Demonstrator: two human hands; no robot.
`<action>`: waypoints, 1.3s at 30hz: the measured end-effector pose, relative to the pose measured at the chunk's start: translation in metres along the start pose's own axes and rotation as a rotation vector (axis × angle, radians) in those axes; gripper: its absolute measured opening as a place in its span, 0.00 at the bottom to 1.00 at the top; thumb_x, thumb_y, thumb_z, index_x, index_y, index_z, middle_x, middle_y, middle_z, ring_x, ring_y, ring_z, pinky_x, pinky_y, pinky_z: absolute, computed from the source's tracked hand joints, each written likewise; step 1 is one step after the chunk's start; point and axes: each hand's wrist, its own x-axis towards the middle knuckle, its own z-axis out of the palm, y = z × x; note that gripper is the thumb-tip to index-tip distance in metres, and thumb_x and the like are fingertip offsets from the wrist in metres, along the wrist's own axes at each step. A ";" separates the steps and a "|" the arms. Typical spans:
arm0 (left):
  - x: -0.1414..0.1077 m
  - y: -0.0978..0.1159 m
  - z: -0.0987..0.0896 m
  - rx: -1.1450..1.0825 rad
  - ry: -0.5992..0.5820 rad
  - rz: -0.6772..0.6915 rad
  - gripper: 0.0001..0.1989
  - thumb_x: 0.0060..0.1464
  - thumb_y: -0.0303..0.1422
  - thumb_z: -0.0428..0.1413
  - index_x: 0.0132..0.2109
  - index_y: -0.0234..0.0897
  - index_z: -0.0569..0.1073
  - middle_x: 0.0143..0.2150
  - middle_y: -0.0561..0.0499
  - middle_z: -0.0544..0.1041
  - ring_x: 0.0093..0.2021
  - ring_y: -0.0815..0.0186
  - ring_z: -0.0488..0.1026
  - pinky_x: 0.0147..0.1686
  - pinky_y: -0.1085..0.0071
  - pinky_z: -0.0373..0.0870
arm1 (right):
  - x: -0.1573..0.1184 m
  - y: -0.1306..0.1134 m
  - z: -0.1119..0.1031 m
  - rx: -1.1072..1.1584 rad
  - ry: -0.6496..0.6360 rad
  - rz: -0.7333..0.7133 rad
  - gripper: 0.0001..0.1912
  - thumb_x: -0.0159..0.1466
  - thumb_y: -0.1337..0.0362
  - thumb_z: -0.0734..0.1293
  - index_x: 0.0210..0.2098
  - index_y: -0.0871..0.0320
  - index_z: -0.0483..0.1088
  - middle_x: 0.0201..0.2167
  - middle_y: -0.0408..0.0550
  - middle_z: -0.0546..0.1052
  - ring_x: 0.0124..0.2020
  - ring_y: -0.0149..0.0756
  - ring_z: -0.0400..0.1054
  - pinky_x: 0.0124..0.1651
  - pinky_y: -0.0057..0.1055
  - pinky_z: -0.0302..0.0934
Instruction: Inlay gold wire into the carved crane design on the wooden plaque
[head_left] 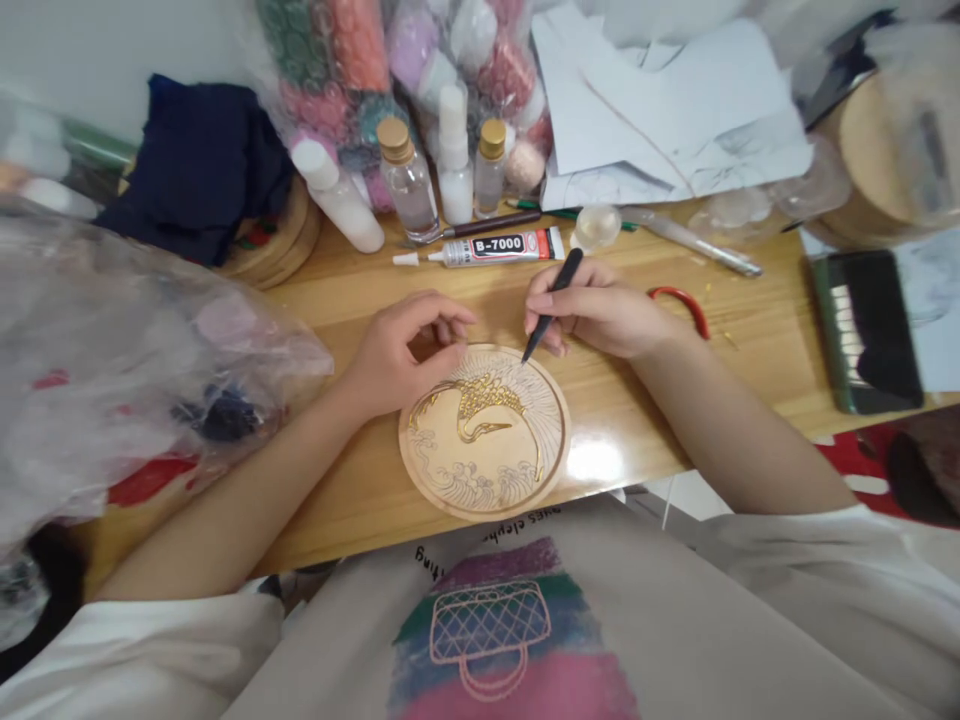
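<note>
A round wooden disc point(450, 455) with a raised rim lies on the table near its front edge. Its face carries a printed line drawing of waves and radiating lines. Gold wire in the shape of a long-beaked bird point(491, 400) covers part of that drawing. In my right hand point(600, 305) is a slim black pair of tweezers point(553, 302), tip down over the disc's far right part. My left hand point(409, 345) rests at the disc's far left rim, fingers loosely bent, with a gap between thumb and index finger; nothing shows in it.
Beyond my hands lie a B-7000 glue tube point(499, 248), a small clear dish point(596, 228) and several bottles point(409, 185). Red-handled pliers point(682, 305) are partly hidden by my right arm. A phone point(870, 330) lies right, a plastic bag point(150, 350) left.
</note>
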 end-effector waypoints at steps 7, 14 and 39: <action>0.001 0.004 -0.006 -0.049 -0.148 -0.153 0.16 0.57 0.31 0.58 0.53 0.44 0.69 0.42 0.50 0.83 0.42 0.64 0.81 0.42 0.66 0.78 | 0.007 0.005 -0.003 0.132 -0.048 -0.013 0.16 0.56 0.55 0.74 0.25 0.63 0.73 0.13 0.40 0.71 0.13 0.24 0.62 0.16 0.20 0.54; 0.045 0.019 0.014 -0.102 -0.445 -0.198 0.21 0.53 0.21 0.54 0.54 0.39 0.67 0.39 0.53 0.84 0.37 0.67 0.81 0.37 0.71 0.76 | 0.004 -0.007 -0.008 0.310 0.066 -0.144 0.14 0.58 0.58 0.69 0.22 0.59 0.65 0.11 0.35 0.61 0.13 0.24 0.57 0.19 0.21 0.55; -0.041 0.009 -0.007 0.398 0.149 -0.166 0.12 0.60 0.27 0.51 0.49 0.46 0.71 0.46 0.52 0.78 0.44 0.60 0.73 0.46 0.60 0.71 | 0.004 0.003 0.003 0.141 -0.008 -0.029 0.12 0.54 0.60 0.73 0.22 0.62 0.72 0.11 0.40 0.69 0.13 0.24 0.61 0.16 0.21 0.50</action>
